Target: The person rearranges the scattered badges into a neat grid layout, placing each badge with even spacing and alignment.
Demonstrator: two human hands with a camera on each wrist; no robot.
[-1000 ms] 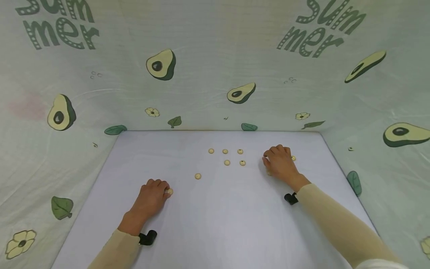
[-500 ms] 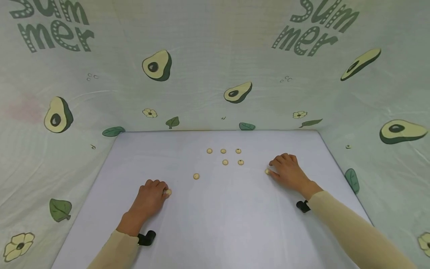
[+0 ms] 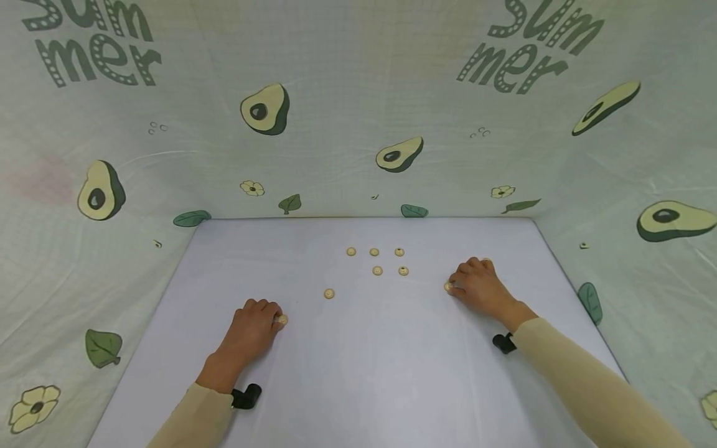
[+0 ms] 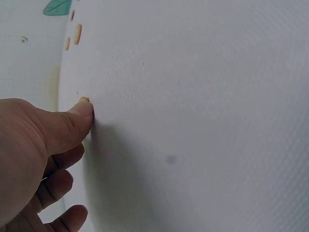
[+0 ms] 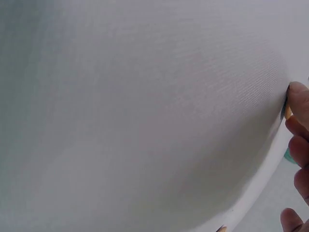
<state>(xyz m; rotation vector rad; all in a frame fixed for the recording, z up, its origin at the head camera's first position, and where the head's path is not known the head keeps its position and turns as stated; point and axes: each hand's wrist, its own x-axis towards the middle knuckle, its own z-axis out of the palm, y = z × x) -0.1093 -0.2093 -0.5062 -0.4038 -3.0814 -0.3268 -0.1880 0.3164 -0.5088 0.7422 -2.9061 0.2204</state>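
Observation:
Small round wooden buttons lie on the white tabletop. My left hand (image 3: 251, 333) rests at the left, pinching one button (image 3: 282, 319) between thumb and fingers; in the left wrist view only a sliver of this button (image 4: 84, 99) shows past the thumb. At the right, my right hand (image 3: 482, 289) pinches another button (image 3: 448, 287) at its fingertips. The right wrist view shows this button's edge (image 5: 288, 111) between thumb and forefinger. Just behind the right hand, a further button (image 3: 486, 260) is mostly covered by the knuckles.
Between the hands, three buttons form a back row, including the middle one (image 3: 374, 252). Two more sit in front of them, one being the right-hand button (image 3: 403, 271). A single button (image 3: 329, 294) lies nearer the left hand. Avocado-print cloth (image 3: 336, 112) surrounds the white table (image 3: 358, 373).
My right hand has drawn back and slightly rightward, and its fingers have closed on the button by its thumb. My left hand keeps its place and its pinch.

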